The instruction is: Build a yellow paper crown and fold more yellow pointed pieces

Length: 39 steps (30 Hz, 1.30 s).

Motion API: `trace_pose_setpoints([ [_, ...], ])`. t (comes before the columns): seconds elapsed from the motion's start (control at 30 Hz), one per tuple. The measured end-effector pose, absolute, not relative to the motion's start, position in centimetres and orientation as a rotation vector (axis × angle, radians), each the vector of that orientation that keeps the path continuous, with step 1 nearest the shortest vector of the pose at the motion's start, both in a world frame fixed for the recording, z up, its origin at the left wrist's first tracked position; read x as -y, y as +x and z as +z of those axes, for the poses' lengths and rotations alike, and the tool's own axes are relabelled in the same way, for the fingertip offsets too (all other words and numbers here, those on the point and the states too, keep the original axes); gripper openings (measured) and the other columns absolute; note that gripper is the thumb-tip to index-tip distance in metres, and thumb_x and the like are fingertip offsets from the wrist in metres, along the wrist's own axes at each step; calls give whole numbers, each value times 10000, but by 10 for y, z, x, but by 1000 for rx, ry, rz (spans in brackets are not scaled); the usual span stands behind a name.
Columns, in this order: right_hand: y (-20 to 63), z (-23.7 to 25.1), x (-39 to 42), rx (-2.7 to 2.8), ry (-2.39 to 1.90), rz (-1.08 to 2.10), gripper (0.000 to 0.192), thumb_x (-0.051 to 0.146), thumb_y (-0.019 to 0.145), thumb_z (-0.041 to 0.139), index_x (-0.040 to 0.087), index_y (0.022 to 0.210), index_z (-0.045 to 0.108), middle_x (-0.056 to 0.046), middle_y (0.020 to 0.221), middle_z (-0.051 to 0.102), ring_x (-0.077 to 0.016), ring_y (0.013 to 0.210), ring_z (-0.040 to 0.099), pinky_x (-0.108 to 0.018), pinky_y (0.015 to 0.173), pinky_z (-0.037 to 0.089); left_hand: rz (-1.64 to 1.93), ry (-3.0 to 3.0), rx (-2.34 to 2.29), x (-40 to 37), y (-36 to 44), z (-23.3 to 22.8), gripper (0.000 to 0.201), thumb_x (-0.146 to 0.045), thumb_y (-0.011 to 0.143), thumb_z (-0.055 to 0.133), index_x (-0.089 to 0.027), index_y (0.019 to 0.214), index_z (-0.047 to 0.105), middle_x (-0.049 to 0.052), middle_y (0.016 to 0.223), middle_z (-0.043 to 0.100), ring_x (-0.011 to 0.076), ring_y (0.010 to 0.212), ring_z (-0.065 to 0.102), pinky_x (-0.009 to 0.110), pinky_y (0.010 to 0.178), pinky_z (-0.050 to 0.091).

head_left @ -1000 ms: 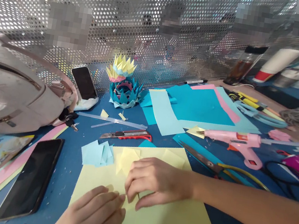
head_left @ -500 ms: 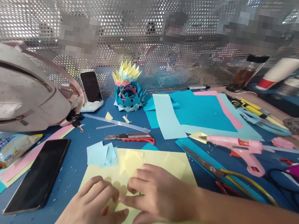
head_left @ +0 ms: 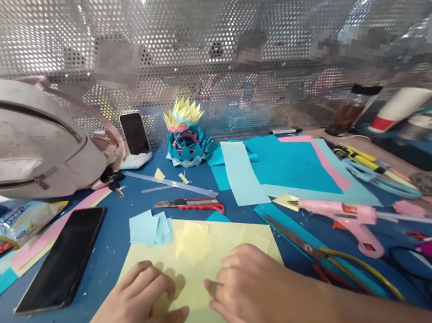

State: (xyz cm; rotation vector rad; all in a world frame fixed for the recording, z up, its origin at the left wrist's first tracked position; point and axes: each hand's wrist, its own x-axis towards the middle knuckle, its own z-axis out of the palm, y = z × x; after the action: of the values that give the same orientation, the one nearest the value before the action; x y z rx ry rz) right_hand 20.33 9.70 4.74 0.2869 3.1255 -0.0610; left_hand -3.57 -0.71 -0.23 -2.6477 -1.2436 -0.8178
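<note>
Yellow paper sheet (head_left: 213,317) lies flat under both hands, near edge of the blue table (head_left: 111,254). Left hand (head_left: 139,309) rests fingers-down on the sheet's left part, fingers loosely spread, not gripping. Right hand (head_left: 259,297) lies palm-down w/ fingertips pressing the sheet just right of the left hand; the two are close but a small gap shows btwn them. Vs 0.5 s ago: right hand has slid rightward and flattened, no longer curled over a small folded piece, and the hands have drawn apart. Small yellow squares (head_left: 196,239) sit on the sheet just beyond the fingers, pale blue squares (head_left: 148,227) beside them beyond the left hand. Black phone (head_left: 62,260) lies left of the left hand. Red box cutter (head_left: 192,203) lies farther out past the squares. Scissors (head_left: 321,252) and pink glue gun (head_left: 348,215) lie beyond the right forearm. Paper lotus (head_left: 185,134) stands well beyond both hands by the mesh wall.
</note>
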Motion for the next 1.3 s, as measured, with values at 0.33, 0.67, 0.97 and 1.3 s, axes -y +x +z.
trace_pose_setpoints([
  [0.33,191,26,-101,-3209,162,-193,362,521,1004,552,229,1182,669,17,659,662,-153,552,540,-322,526,153,-793,-2637,1207,5,-36,-2,200,-206,1002,533,-236,916,711,-4,727,467,142,697,484,330,776,500],
  [0.67,189,32,-102,-3203,172,-103,300,489,1020,538,271,1162,686,28,633,628,-158,556,549,-331,521,189,-797,-2653,1190,3,-38,-3,179,-181,981,582,-279,1008,729,-4,739,512,151,708,499,333,764,465],
  [0.97,202,55,-102,-3043,268,-30,305,465,969,621,188,896,727,-15,643,663,-171,574,562,-328,512,145,-783,-2900,1286,6,-42,7,396,-115,960,411,-297,1187,681,49,869,569,194,783,564,343,730,472],
  [1.3,187,11,-120,-3281,262,-497,419,582,876,668,192,1010,596,-23,917,693,-208,858,649,-285,589,314,-750,-2820,1826,-4,-19,7,108,-259,877,635,-225,975,604,51,991,657,227,879,631,340,762,513],
])
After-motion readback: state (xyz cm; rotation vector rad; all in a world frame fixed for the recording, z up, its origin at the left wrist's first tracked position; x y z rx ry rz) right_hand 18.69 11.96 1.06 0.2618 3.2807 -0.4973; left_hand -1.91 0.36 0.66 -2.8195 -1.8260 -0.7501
